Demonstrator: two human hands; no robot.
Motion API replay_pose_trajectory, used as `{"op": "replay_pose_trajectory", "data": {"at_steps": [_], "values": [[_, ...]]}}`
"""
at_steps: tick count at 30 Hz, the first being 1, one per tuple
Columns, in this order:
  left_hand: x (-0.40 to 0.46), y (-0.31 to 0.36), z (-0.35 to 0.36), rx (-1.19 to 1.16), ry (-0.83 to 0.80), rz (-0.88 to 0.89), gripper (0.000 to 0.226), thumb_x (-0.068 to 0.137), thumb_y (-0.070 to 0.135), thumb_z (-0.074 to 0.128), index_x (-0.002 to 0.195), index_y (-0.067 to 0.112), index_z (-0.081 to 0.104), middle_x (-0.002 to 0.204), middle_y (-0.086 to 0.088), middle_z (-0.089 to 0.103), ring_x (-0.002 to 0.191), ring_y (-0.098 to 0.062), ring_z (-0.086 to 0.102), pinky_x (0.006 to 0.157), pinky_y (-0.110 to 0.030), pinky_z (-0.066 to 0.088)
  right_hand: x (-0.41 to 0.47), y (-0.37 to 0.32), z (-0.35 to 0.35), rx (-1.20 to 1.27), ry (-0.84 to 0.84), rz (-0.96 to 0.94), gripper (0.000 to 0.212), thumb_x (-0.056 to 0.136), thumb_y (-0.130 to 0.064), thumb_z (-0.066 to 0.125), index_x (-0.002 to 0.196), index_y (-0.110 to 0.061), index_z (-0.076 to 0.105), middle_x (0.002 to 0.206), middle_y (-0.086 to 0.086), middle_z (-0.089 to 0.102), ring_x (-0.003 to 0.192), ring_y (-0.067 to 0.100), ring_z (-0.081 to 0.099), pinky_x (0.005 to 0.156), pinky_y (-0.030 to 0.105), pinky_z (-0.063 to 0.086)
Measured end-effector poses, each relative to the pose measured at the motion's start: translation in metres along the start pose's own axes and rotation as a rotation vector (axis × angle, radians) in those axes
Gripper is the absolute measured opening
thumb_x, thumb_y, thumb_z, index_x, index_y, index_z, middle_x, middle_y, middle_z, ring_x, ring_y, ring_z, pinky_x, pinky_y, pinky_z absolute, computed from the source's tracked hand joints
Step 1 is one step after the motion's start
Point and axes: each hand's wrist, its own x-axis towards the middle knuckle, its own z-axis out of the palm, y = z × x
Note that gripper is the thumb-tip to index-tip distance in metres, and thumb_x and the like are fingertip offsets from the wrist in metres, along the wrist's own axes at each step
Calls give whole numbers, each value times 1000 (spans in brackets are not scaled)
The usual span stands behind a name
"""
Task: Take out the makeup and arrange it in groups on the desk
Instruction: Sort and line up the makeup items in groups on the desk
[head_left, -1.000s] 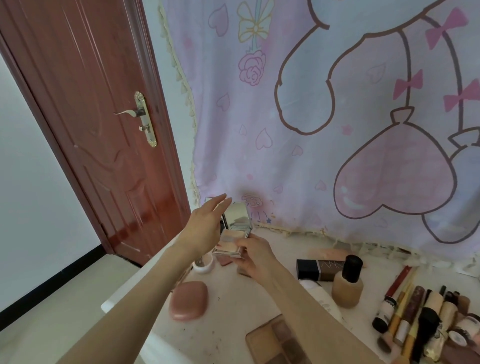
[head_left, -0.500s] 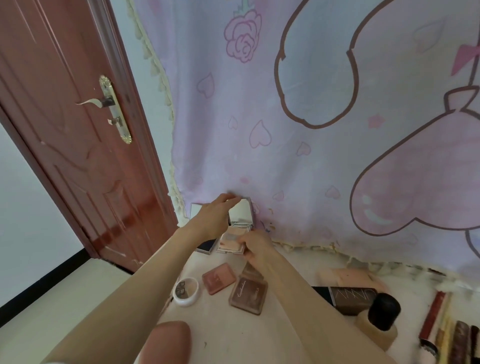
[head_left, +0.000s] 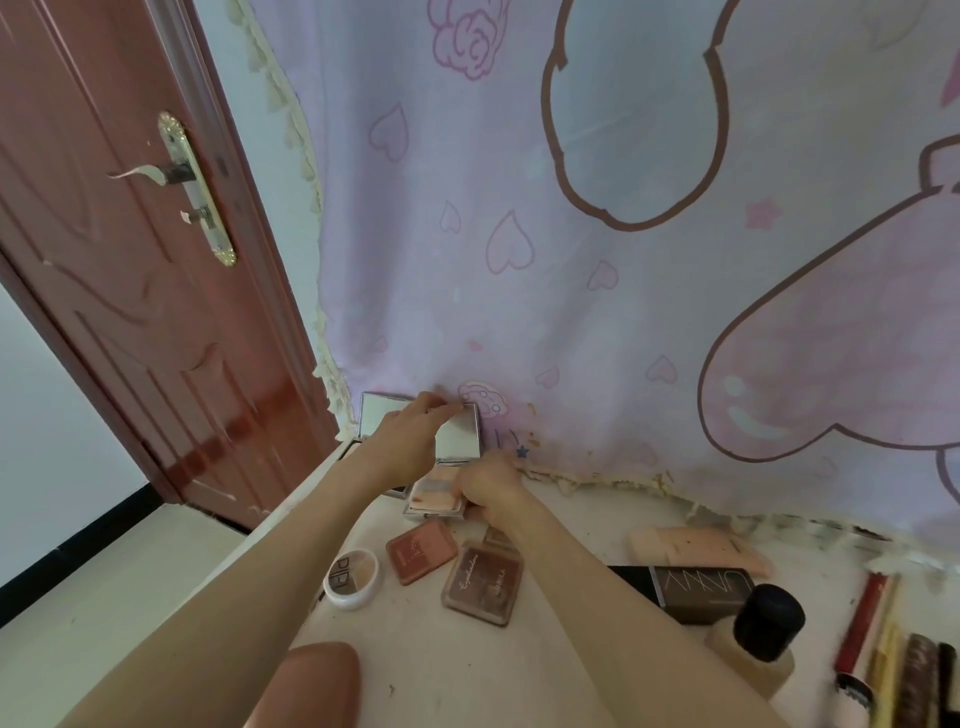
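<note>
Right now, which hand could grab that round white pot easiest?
Probably the left hand. The round white pot sits on the desk's left side, just beside the left forearm, while the right hand grips the open compact's base.

1. Glossy reddish-brown wood on the door (head_left: 130, 291) at the left of the frame, with bright sheen low on its panels.
2. Shiny pale metal on the door handle plate (head_left: 197, 189), upper left.
3. Soft printed cloth, matt, with a frayed fringed edge, on the hanging (head_left: 597, 260) filling the upper right.
4. Mirror-bright lid and silvery frame on the open compact (head_left: 457, 441) at centre.
5. Clear glossy plastic lid on the brown palette (head_left: 483, 582) below centre.
6. Smooth white plastic on the round pot (head_left: 352, 579).
7. Matt black cap (head_left: 769, 621) on a glassy beige bottle (head_left: 753, 662), lower right.
8. Dull, scuffed pale top on the desk (head_left: 467, 670).
</note>
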Motion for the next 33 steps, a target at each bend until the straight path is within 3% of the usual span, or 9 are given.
{"op": "replay_pose_trajectory", "data": {"at_steps": [3, 8, 11, 16, 18, 21, 25, 29, 33], "values": [[0, 1, 0, -5, 8, 2, 69, 81, -11, 36, 143, 19, 32, 143, -6, 32, 114, -29, 48, 96, -34, 34, 3, 3, 4, -215, 92, -87, 4, 82, 0, 52, 83, -4, 53, 82, 8, 52, 83, 21, 52, 55, 26, 42], [2, 7, 3, -14, 11, 67, 67, 81, -13, 35, 142, 15, 33, 148, -5, 29, 127, -26, 41, 100, -34, 33, 2, 7, 2, -302, 155, -149, 35, 82, -4, 53, 116, 6, 56, 119, 18, 60, 109, 30, 58, 74, 31, 45], [3, 5, 6, 24, 18, 88, 69, 80, -13, 36, 142, 17, 33, 149, -3, 29, 132, -23, 35, 104, -34, 29, 4, 8, -2, -228, 138, -145, 35, 83, -3, 53, 117, 5, 54, 123, 18, 56, 112, 30, 55, 70, 27, 40], [-1, 2, 7, 87, 14, 95, 71, 81, -9, 37, 144, 22, 29, 152, 1, 24, 136, -20, 28, 107, -36, 26, 3, 12, -2, -62, 123, -110, 7, 80, -1, 53, 81, -8, 53, 74, 5, 52, 71, 19, 49, 46, 20, 32], [-5, 3, 5, 71, -8, 114, 69, 83, -8, 37, 145, 21, 27, 154, 0, 19, 138, -20, 26, 108, -37, 27, -4, 13, -1, -35, 119, -127, 7, 78, -1, 53, 82, -8, 53, 71, 1, 46, 61, 16, 44, 44, 20, 28], [-16, 12, -3, 34, -9, 118, 60, 90, -3, 39, 144, 17, 27, 155, -3, 16, 138, -22, 27, 107, -36, 30, -16, 18, -6, -30, 132, -194, 21, 80, -6, 55, 98, -2, 63, 94, 7, 62, 79, 21, 55, 57, 23, 38], [-44, 30, -6, -43, 6, 72, 52, 95, 8, 41, 145, 17, 28, 154, -6, 18, 138, -23, 26, 110, -34, 27, -48, 26, -19, -105, 122, -296, 13, 86, -7, 49, 75, -12, 55, 75, 4, 53, 75, 21, 49, 60, 25, 38], [-86, 44, 1, -141, 18, 34, 49, 94, 11, 45, 141, 17, 35, 151, -6, 25, 140, -22, 22, 112, -31, 21, -90, 37, -29, -179, 111, -358, 29, 92, -11, 47, 119, -8, 59, 113, 5, 60, 109, 22, 56, 94, 31, 45], [-138, 60, 7, -213, -5, -12, 42, 94, 15, 47, 136, 15, 43, 144, -9, 35, 134, -23, 31, 110, -28, 23, -130, 56, -37, -307, 140, -436, 32, 94, -15, 49, 125, -12, 57, 126, 4, 60, 113, 16, 55, 91, 17, 37]]}}
